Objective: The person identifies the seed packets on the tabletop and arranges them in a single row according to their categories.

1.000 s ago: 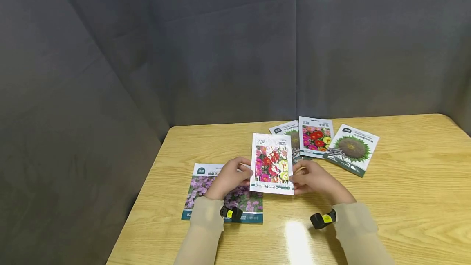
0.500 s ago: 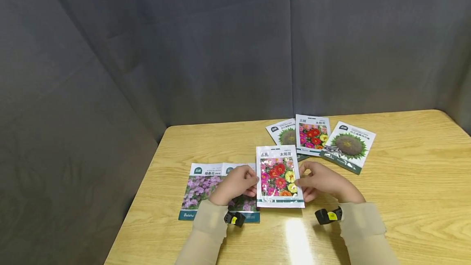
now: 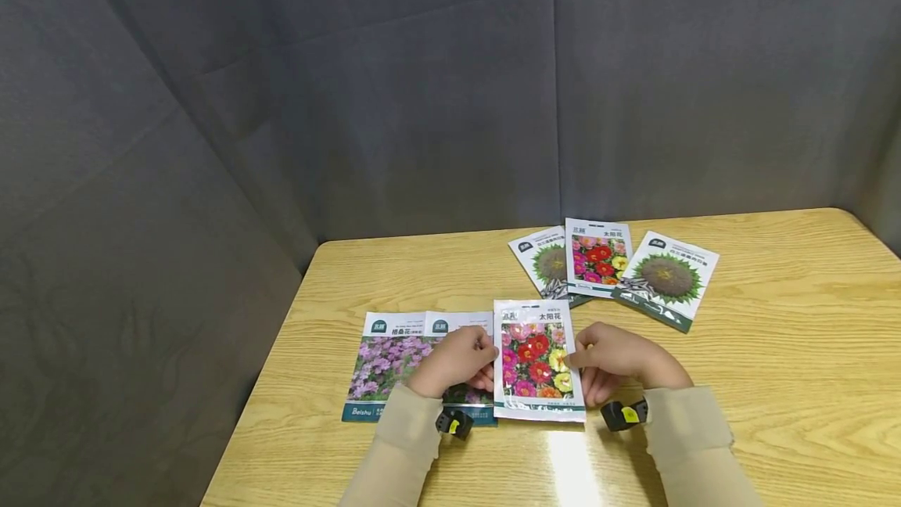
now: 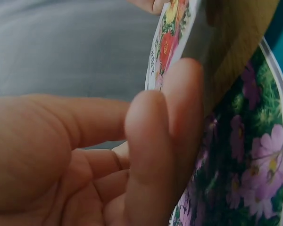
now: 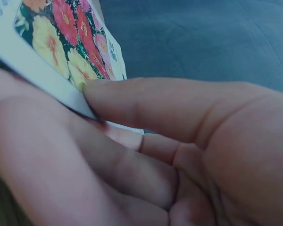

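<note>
A seed packet (image 3: 538,362) with red, pink and yellow flowers is held low over the table, its front facing up. My left hand (image 3: 457,358) is at its left edge, thumb and fingers bent around that side. On the opposite side my right hand (image 3: 622,354) pinches the right edge; the right wrist view shows the thumb (image 5: 137,99) on the packet's front and the other fingers behind. Two purple-flower seed packets lie side by side to the left, the left one (image 3: 387,366) in plain sight and the right one (image 3: 450,325) partly covered by my left hand.
At the back of the wooden table (image 3: 788,382) lie a sunflower packet (image 3: 549,263), a second red-flower packet (image 3: 598,255) overlapping it, and another sunflower packet (image 3: 665,280) to the right. A grey curtain (image 3: 422,100) hangs behind the table.
Both hands have brought the red-flower packet down and toward me, from above the table to low beside the right purple-flower packet. Its glare has faded and its face shows clearly.
</note>
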`<state>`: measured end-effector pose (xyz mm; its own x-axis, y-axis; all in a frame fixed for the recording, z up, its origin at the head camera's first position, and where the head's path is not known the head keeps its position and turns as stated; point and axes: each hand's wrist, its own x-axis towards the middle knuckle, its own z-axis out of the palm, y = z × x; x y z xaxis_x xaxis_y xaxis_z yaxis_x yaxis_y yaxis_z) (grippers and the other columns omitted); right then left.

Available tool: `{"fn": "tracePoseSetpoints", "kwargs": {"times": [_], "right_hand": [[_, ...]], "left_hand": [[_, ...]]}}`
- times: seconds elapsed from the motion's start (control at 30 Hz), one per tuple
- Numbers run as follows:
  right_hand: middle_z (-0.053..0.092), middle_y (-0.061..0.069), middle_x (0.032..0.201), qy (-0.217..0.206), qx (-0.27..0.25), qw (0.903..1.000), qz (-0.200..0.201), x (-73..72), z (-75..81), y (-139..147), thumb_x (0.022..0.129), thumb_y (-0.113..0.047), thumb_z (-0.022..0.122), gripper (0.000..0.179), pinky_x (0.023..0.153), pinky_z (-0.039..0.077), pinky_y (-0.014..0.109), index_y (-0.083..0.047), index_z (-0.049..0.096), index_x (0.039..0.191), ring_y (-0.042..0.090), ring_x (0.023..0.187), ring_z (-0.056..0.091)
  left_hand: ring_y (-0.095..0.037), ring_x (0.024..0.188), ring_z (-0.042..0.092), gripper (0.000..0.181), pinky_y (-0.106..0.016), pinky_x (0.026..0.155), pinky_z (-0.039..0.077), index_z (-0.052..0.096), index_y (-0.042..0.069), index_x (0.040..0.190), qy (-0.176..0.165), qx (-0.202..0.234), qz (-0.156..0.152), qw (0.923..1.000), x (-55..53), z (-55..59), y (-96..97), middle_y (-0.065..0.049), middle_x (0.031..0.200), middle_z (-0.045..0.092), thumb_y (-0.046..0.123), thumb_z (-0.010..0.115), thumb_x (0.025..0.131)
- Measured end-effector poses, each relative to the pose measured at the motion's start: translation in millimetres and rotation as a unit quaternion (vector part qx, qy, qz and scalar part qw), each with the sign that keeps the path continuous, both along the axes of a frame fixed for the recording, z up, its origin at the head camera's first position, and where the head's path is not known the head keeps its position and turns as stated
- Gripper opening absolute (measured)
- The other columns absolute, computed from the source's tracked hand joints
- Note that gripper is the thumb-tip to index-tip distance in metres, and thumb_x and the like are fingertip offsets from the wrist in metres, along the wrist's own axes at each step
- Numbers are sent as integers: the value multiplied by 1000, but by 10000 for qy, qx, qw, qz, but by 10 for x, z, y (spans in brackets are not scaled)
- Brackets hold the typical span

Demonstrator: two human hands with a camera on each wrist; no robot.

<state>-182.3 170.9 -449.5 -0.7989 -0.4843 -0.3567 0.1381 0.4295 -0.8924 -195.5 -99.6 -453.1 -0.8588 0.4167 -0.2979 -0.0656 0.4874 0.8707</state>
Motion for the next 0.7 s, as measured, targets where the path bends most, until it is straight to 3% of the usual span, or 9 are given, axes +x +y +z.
{"fn": "tracePoseSetpoints", "kwargs": {"times": [0.33,0.7], "right_hand": [[70,18,64,-121,301,9995,-25,14,-40,-72,106,-16,48,35,48,57,31,4,61,80,13,45,65],[68,16,60,-125,511,9985,-119,1,-98,-107,107,-17,46,38,42,51,24,3,59,78,12,43,62]], "left_hand": [[-11,48,61,22,-25,49,54,60,1,84,253,-518,-62,9983,12,-21,-9,-9,67,65,8,54,104],[-13,47,62,26,-25,48,54,54,4,78,88,-547,25,9985,21,-55,-11,-10,65,65,7,55,104]]}}
